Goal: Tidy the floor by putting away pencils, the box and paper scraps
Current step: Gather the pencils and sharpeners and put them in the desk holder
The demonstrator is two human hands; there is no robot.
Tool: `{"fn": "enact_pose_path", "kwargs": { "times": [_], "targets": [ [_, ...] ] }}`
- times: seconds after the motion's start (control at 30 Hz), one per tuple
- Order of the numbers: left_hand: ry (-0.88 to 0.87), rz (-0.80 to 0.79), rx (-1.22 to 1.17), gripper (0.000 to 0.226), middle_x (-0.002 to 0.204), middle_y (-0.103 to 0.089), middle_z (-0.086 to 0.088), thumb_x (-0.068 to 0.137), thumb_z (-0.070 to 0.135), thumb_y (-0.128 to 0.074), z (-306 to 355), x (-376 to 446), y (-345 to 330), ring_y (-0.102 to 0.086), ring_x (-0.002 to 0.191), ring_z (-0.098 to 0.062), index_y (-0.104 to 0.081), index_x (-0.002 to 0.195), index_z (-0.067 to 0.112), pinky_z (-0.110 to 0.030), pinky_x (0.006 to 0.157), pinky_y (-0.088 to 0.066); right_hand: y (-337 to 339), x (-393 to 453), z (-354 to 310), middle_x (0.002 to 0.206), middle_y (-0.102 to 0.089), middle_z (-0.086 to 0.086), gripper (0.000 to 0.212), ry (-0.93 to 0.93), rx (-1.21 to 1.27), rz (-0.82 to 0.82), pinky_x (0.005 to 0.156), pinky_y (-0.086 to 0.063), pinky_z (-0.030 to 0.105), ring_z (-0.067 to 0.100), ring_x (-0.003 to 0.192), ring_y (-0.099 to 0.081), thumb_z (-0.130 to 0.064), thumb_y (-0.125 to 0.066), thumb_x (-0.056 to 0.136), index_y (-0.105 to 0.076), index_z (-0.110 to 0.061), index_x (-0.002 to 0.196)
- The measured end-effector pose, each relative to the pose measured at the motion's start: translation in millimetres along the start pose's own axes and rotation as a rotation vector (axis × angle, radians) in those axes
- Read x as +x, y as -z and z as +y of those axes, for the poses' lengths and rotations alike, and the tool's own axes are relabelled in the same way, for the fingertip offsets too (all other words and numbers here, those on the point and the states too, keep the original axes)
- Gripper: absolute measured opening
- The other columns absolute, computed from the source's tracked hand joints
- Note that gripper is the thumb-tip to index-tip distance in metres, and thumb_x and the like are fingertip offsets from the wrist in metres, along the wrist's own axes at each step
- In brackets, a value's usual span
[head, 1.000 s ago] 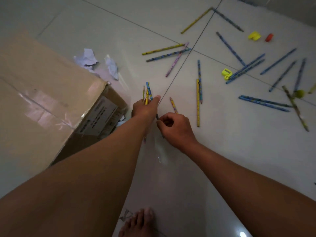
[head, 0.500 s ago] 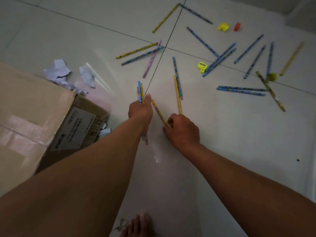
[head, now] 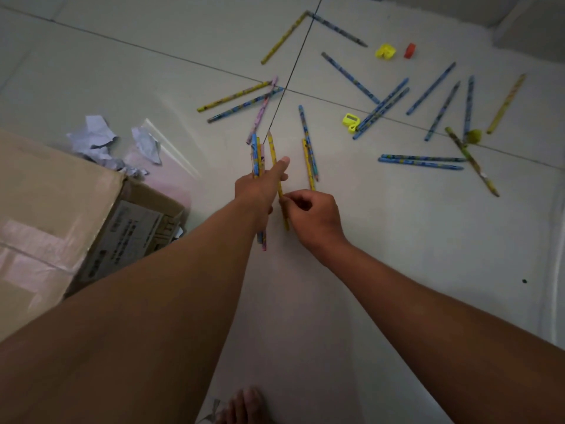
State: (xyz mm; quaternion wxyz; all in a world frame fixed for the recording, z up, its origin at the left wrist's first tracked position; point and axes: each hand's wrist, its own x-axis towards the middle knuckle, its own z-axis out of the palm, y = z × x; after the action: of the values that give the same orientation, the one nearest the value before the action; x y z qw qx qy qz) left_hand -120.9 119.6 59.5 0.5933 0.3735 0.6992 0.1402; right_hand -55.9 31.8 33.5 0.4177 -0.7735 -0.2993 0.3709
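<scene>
Brown cardboard makes up the box (head: 55, 191), which lies tipped on the white floor (head: 397, 240) at the far left, its open flaps facing the middle. Just behind the box sit crumpled paper scraps (head: 94, 140), white and grey, one bit a little apart from the rest. Next comes the left hand (head: 260, 185), reaching out over the floor. It grips a small bunch (head: 257, 156) of blue, yellow and pink pencils, and its thumb sticks out straight. A yellow pencil (head: 273, 154) stands just beside the bunch, against that thumb. The right hand (head: 312, 215) is close by, nearly touching the left one, and its curled fingers pinch the lower part of that yellow pencil. Two more pencils (head: 309, 154) lie side by side on the floor just past the right hand. Farther back, three pencils (head: 241, 101) meet at their tips near a dark tile line. Many loose pencils (head: 428, 123) are scattered over the right side, mostly blue, some yellow or green. Among them sit a yellow sharpener (head: 350, 120), another yellow thing (head: 385, 52) and a small red thing (head: 409, 50). Bare toes (head: 244, 407) show at the bottom edge.
</scene>
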Motion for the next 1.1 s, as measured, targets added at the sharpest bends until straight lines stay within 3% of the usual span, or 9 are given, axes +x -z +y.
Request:
{"fn": "enact_pose_path", "kwargs": {
  "times": [0.17,0.3,0.4,0.53,0.7,0.77,0.87,1.0,1.1],
  "targets": [
    [0.004,0.073,-0.023,0.042,0.068,-0.054,0.001,0.084,0.055,-0.069,2.7,3.0,-4.6,-0.045,0.057,-0.015,-0.063,0.076,0.014,-0.028,0.057,-0.04,4.6,3.7,6.2,0.075,-0.073,-0.007,0.011,-0.067,0.096,0.111,0.077,-0.059,0.037,0.013,0.075,-0.07,-0.026,-0.068,0.082,-0.077,-0.02,0.079],
    [-0.031,0.063,-0.056,0.041,0.065,-0.054,0.002,0.091,0.051,-0.062,0.9,5.6,-8.6,-0.045,0.056,-0.016,-0.057,0.072,0.016,-0.025,0.05,-0.036,14.7,7.4,17.7,0.089,-0.068,-0.01,0.015,-0.12,-0.229,0.256,0.078,-0.053,0.03,0.011,0.084,-0.065,-0.04,-0.065,0.083,-0.069,-0.028,0.091],
    [-0.042,0.039,-0.075,0.044,0.061,-0.054,-0.001,0.099,0.044,-0.052,-1.0,5.7,-11.8,-0.044,0.048,-0.014,-0.053,0.067,0.014,-0.024,0.047,-0.036,18.5,8.8,28.8,0.108,-0.062,-0.004,0.032,-0.198,-0.457,0.173,0.082,-0.048,0.032,0.018,0.099,-0.061,-0.049,-0.066,0.082,-0.062,-0.028,0.106],
    [0.004,-0.008,-0.119,0.039,0.063,-0.049,-0.002,0.104,0.035,-0.044,-0.7,6.7,-14.9,-0.043,0.05,-0.012,-0.052,0.073,0.013,-0.021,0.041,-0.044,15.7,9.7,27.8,0.109,-0.06,0.001,0.021,-0.185,-0.56,0.169,0.08,-0.044,0.033,0.027,0.102,-0.059,-0.04,-0.061,0.087,-0.063,-0.024,0.102],
    [0.004,0.022,-0.114,0.035,0.068,-0.048,-0.004,0.104,0.033,-0.044,-3.5,17.0,-18.9,-0.05,0.042,-0.011,-0.058,0.078,0.014,-0.028,0.054,-0.057,8.2,13.4,20.0,0.106,-0.065,0.004,0.021,-0.25,-0.622,0.225,0.081,-0.046,0.035,0.03,0.099,-0.062,-0.032,-0.053,0.09,-0.066,-0.02,0.1],
    [-0.026,0.069,-0.093,0.033,0.074,-0.057,-0.007,0.103,0.033,-0.047,-3.0,20.8,-21.3,-0.058,0.042,-0.014,-0.06,0.077,0.017,-0.032,0.059,-0.057,9.5,13.5,17.1,0.103,-0.068,0.001,0.02,-0.263,-0.541,0.225,0.077,-0.045,0.031,0.027,0.096,-0.064,-0.033,-0.055,0.09,-0.068,-0.02,0.098],
    [-0.07,0.128,0.005,0.029,0.086,-0.068,-0.01,0.088,0.047,-0.065,2.2,23.5,-25.0,-0.067,0.077,-0.031,-0.058,0.072,0.023,-0.039,0.077,-0.056,12.8,15.5,12.2,0.09,-0.071,-0.003,0.012,-0.127,-0.267,0.173,0.074,-0.05,0.029,0.018,0.086,-0.066,-0.03,-0.061,0.091,-0.07,-0.022,0.09],
    [-0.049,0.054,0.019,0.058,0.066,-0.051,0.0,0.063,0.068,-0.078,27.2,11.3,-34.7,-0.048,0.059,-0.019,-0.049,0.068,0.018,-0.033,0.072,-0.05,22.4,23.6,0.1,0.086,-0.072,-0.004,0.012,0.002,-0.105,0.165,0.076,-0.052,0.026,0.012,0.081,-0.066,-0.022,-0.064,0.091,-0.074,-0.017,0.095],
    [-0.094,0.012,0.042,0.049,0.07,-0.056,0.0,0.071,0.064,-0.075,44.3,14.1,-41.9,-0.055,0.066,-0.022,-0.058,0.074,0.018,-0.032,0.073,-0.05,30.7,31.8,-9.9,0.079,-0.068,-0.007,0.012,0.037,-0.091,0.146,0.069,-0.046,0.019,0.009,0.075,-0.064,-0.023,-0.065,0.092,-0.075,-0.017,0.094]
  ]
}}
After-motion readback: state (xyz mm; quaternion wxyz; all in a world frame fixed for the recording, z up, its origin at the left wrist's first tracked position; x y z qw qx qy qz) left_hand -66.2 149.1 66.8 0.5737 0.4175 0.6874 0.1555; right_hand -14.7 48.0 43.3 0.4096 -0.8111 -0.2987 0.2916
